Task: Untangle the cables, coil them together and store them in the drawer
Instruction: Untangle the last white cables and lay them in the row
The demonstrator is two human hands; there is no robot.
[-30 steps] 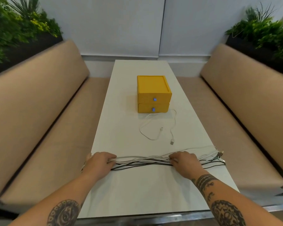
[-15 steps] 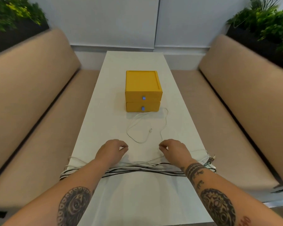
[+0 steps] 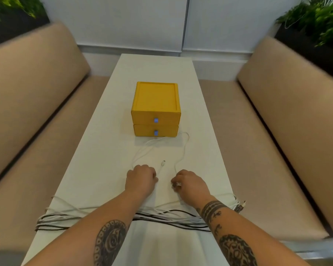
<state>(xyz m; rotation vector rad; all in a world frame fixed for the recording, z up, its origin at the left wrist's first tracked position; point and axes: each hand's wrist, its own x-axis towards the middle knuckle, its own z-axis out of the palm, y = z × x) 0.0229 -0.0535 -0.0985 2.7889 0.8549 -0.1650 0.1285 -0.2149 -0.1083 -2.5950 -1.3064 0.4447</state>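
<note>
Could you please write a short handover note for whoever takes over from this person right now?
Left hand: fingers curled over the loose thin white cable; grip unclear.
Right hand: curled at the same cable; grip unclear.
Bundle of white, grey and black cables: roughly parallel across the near end of the white table.
Yellow two-drawer box: both drawers closed.
Done: bundle laid out.
Left: add the white cable, coil everything, open a drawer, store.

Bright even light, blurred edges, wide-angle distortion
</note>
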